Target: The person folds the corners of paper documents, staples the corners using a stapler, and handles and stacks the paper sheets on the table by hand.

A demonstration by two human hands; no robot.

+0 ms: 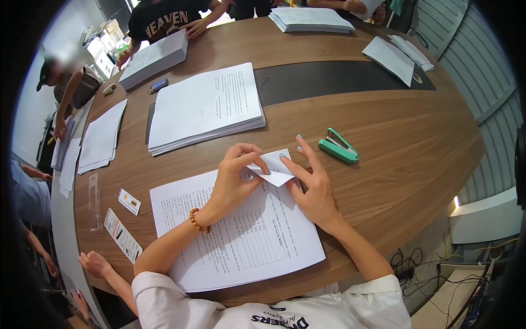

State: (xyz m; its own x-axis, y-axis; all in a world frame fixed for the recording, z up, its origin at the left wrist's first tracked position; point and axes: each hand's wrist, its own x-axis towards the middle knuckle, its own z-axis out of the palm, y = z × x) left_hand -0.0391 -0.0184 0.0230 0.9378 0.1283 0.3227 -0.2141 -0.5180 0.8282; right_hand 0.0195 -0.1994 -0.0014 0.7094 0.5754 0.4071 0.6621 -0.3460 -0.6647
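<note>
A printed sheet stack with a table of lines lies in front of me on the wooden table. At its top right corner the paper is folded over, making a small flap. My left hand, with a beaded bracelet at the wrist, pinches the folded corner. On the other side, my right hand presses the same corner between thumb and index finger, the other fingers raised. Just right of my hands a green stapler rests on the table.
Beyond my hands lies a thick paper stack. To the left are loose sheets, a card, a printed strip and a clear ruler. Other people stand or sit around the table, some handling paper. Cables hang at the lower right.
</note>
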